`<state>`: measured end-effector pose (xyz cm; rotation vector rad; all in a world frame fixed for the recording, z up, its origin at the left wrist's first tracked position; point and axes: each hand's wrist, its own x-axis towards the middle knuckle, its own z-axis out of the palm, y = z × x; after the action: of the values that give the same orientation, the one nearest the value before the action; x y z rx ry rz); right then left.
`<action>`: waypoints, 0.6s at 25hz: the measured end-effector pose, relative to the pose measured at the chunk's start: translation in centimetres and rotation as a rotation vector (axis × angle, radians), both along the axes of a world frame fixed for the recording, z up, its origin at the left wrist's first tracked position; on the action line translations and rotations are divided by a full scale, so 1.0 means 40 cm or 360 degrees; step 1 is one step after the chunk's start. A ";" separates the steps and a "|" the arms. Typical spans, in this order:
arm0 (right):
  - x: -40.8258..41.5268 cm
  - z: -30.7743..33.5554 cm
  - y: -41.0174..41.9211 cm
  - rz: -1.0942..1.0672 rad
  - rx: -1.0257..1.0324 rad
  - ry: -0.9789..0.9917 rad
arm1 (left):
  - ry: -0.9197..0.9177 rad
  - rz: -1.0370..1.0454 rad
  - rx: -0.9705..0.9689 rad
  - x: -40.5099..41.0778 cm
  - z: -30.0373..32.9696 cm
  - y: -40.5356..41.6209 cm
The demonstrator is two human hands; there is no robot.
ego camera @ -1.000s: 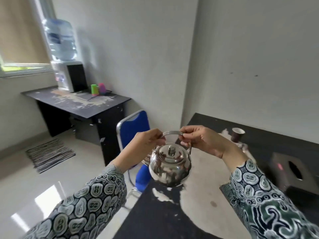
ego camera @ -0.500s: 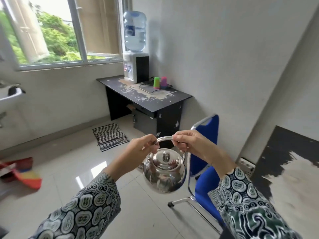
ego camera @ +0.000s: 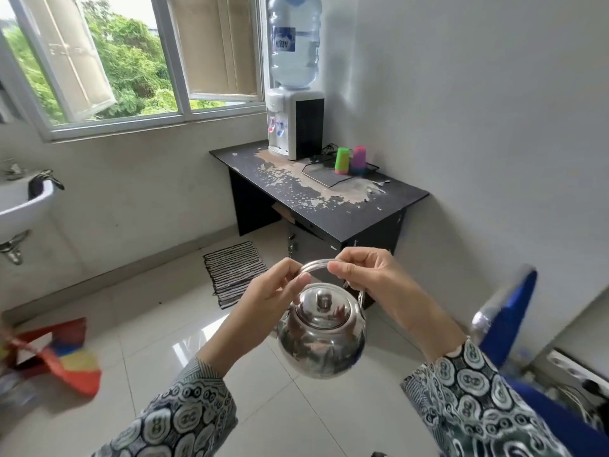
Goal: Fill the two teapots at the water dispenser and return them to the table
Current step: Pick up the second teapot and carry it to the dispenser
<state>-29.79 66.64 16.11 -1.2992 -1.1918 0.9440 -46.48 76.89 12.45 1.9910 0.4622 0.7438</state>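
**Teapot carried toward the dispenser**

While the black table seen a second ago has dropped out of view, the water dispenser (ego camera: 294, 127) on its desk (ego camera: 389, 201) now stands at 12 o'clock. Both hands pinch the arched handle of the steel teapot (ego camera: 321, 334): left hand (ego camera: 270, 291) at 10 o'clock of it, right hand (ego camera: 365, 275) at 1 o'clock, fingers closed on the wire. Lid on, the teapot hangs above the tiled floor (ego camera: 158, 341).
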 end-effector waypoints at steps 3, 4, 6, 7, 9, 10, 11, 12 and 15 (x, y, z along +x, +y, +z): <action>0.041 0.002 0.163 -0.0029 0.0034 0.0062 | -0.0033 0.0055 -0.0030 0.041 -0.016 0.151; 0.057 -0.006 0.239 -0.0063 0.0036 0.0084 | 0.0003 0.0108 -0.0008 0.060 -0.032 0.219; 0.079 -0.014 0.363 -0.0140 0.0038 0.0117 | 0.0174 0.0282 0.0152 0.096 -0.058 0.322; 0.089 -0.021 0.435 -0.0168 0.0040 0.0139 | 0.0263 0.0352 0.0230 0.117 -0.075 0.382; 0.107 -0.042 0.569 -0.0222 0.0055 0.0191 | 0.0374 0.0427 0.0348 0.157 -0.107 0.491; 0.118 -0.055 0.647 -0.0258 0.0059 0.0216 | 0.0399 0.0449 0.0354 0.177 -0.124 0.557; 0.129 -0.065 0.733 -0.0299 0.0064 0.0230 | 0.0399 0.0477 0.0337 0.200 -0.137 0.637; 0.137 -0.069 0.800 -0.0338 0.0058 0.0236 | 0.0393 0.0516 0.0329 0.220 -0.141 0.701; 0.166 -0.067 1.031 -0.0409 0.0047 0.0249 | 0.0317 0.0584 0.0260 0.277 -0.139 0.924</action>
<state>-23.16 107.90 13.42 -1.2945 -0.8914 0.8210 -35.40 113.83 6.90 2.1716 0.9289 0.8305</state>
